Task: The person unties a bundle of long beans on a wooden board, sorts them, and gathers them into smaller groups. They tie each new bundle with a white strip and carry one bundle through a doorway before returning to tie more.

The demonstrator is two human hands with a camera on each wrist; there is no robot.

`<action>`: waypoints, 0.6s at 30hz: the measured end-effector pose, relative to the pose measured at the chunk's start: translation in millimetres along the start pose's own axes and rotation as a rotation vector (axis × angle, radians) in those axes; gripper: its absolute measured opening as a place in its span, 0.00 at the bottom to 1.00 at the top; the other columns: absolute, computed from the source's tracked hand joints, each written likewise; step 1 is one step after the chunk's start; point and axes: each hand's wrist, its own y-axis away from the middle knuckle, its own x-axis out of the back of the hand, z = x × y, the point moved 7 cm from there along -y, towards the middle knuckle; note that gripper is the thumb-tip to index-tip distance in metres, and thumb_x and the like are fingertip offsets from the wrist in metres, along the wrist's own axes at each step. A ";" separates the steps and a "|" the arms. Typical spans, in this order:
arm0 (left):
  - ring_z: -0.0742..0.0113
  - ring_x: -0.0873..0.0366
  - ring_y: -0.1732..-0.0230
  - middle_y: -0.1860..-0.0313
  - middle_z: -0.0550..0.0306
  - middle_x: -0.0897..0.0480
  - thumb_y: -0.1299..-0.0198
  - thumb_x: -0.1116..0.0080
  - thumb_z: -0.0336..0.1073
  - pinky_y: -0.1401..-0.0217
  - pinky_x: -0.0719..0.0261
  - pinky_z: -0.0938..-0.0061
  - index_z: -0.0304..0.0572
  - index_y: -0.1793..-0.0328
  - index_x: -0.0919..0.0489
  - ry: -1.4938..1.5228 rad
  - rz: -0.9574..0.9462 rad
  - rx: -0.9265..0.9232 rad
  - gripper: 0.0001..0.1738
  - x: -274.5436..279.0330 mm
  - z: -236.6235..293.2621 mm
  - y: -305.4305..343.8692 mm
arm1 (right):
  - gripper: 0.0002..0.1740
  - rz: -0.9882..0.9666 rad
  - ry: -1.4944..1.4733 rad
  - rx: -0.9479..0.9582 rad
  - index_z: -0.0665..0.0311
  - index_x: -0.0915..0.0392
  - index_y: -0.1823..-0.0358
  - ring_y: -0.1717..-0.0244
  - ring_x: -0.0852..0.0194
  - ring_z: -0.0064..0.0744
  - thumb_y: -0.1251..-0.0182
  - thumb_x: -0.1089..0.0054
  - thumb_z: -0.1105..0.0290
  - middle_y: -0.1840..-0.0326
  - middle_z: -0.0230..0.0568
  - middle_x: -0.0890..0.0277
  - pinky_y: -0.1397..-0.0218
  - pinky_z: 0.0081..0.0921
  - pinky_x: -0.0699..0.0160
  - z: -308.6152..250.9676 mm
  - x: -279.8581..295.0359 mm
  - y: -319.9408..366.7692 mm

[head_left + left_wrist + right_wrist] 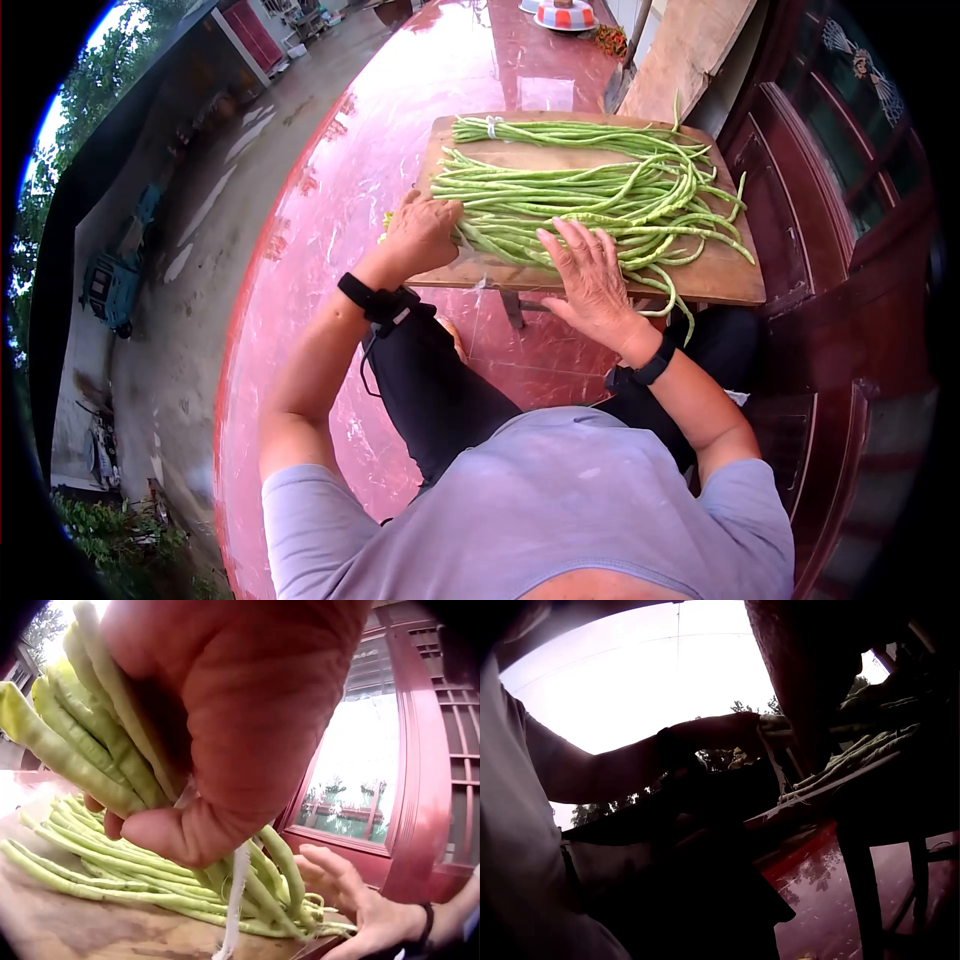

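Long green beans point(560, 182) lie in loose rows across a wooden board point(725, 285). My left hand point(425, 235) grips a bunch at its left end; in the left wrist view, thumb and fingers curl round the bean ends point(94, 727). A white strip point(237, 896) hangs down beside that bunch. Spread fingers of my right hand point(592, 285) rest on the beans at the board's near side. At the far side lies another bundle point(580, 131), bound with a white tie point(493, 127). The right wrist view is mostly dark.
The board stands on legs point(513, 310) above a glossy red floor point(340, 200). Dark red door panels point(775, 185) rise close on the right, with a leaning plank point(685, 60) behind. A red-and-white dish point(565, 15) sits at the far end. The person's knees are beside the board's near edge.
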 end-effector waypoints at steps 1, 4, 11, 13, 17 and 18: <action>0.49 0.21 0.53 0.66 0.49 0.19 0.61 0.41 0.30 0.38 0.32 0.55 0.43 0.59 0.22 0.043 -0.080 0.012 0.17 16.2 4.0 -1.5 | 0.55 0.020 0.012 -0.022 0.52 0.49 0.23 0.24 0.51 0.48 0.52 0.25 0.64 0.24 0.44 0.49 0.22 0.54 0.59 2.4 -2.0 -1.6; 0.50 0.21 0.60 0.67 0.43 0.21 0.61 0.42 0.31 0.56 0.25 0.63 0.32 0.56 0.24 0.256 -0.311 0.065 0.21 60.7 20.8 -2.9 | 0.55 0.178 0.029 -0.003 0.53 0.49 0.23 0.25 0.48 0.41 0.53 0.25 0.64 0.23 0.41 0.48 0.22 0.53 0.58 19.4 3.8 -8.2; 0.63 0.22 0.58 0.62 0.49 0.18 0.56 0.25 0.37 0.51 0.24 0.72 0.29 0.41 0.26 0.429 -0.515 -0.040 0.35 106.2 43.7 -8.5 | 0.48 0.151 -0.037 0.016 0.53 0.39 0.30 0.42 0.23 0.35 0.55 0.23 0.68 0.45 0.34 0.20 0.25 0.46 0.45 71.4 25.7 -20.6; 0.65 0.22 0.60 0.64 0.52 0.18 0.56 0.26 0.35 0.52 0.23 0.72 0.30 0.41 0.26 0.471 -0.600 -0.016 0.34 107.9 44.6 -15.4 | 0.35 0.090 0.002 0.079 0.55 0.28 0.39 0.47 0.20 0.38 0.52 0.26 0.68 0.49 0.39 0.19 0.33 0.41 0.33 79.5 29.6 -26.0; 0.73 0.22 0.66 0.66 0.56 0.19 0.53 0.31 0.33 0.61 0.21 0.77 0.32 0.42 0.28 0.497 -0.686 0.144 0.31 106.1 23.6 -33.3 | 0.25 -0.199 -0.341 -0.081 0.64 0.23 0.47 0.59 0.19 0.43 0.49 0.34 0.73 0.58 0.47 0.19 0.51 0.29 0.21 104.5 41.5 -45.6; 0.73 0.21 0.66 0.67 0.55 0.19 0.53 0.31 0.33 0.60 0.21 0.76 0.32 0.42 0.29 0.513 -0.695 0.210 0.31 108.5 14.9 -37.5 | 0.28 -0.293 -0.373 -0.130 0.64 0.25 0.43 0.58 0.19 0.36 0.49 0.34 0.73 0.56 0.45 0.19 0.48 0.27 0.23 110.7 49.4 -53.0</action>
